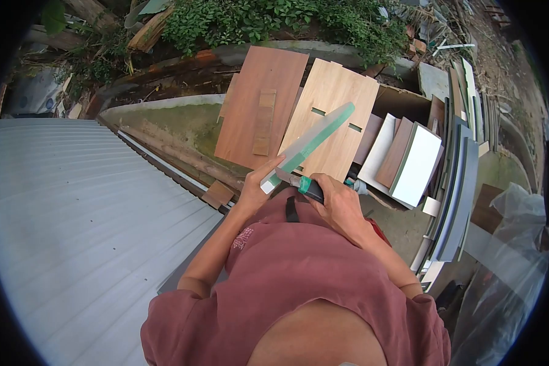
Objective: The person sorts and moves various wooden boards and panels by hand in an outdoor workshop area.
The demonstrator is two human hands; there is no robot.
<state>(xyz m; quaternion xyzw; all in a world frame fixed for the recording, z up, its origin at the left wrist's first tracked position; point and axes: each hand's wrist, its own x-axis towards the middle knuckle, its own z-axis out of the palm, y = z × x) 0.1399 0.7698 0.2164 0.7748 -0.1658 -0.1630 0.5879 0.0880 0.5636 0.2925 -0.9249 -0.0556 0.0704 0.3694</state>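
A long, pale strip (318,135) with a green edge and a rounded far end points away from me, up and to the right. My left hand (257,188) is closed around its near end, where a white block-like tip shows. In my right hand (340,203) is a knife (312,188) with a black and green handle, fingers wrapped around the grip. Its short metal blade lies against or just over the strip's near end, close to my left fingers; whether it touches cannot be made out.
Beyond my hands lean a reddish-brown board (244,116) and a light wooden board (323,85) with slots. Stacked panels (418,165) and long grey strips (460,189) stand to the right, near plastic sheeting (512,238). Corrugated metal roofing (91,232) spreads out on the left.
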